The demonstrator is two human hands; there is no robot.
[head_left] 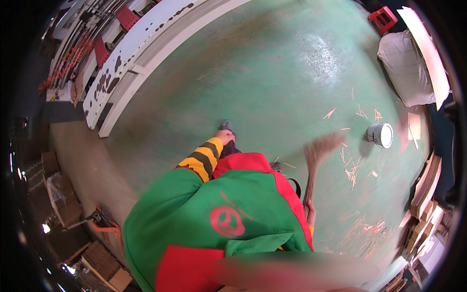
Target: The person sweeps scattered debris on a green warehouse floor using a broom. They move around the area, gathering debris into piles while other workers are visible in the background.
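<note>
Green floor (pixel 262 82); right hand (pixel 310 214) grips broom (pixel 316 158), likely light, soft-tipped, best held at narrow end (pixel 308 194); left hand (pixel 225 136), can't tell.

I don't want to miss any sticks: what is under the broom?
Green floor and scattered sticks show beside the broom, some close to its bristles. Whatever is directly beneath the blurred bristles is covered, so I cannot tell if sticks lie there.

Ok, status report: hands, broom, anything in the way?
Right hand gripping broom. Left hand by the leg, grip unclear. Loose sticks scattered beside broom; white bucket to its right.
</note>
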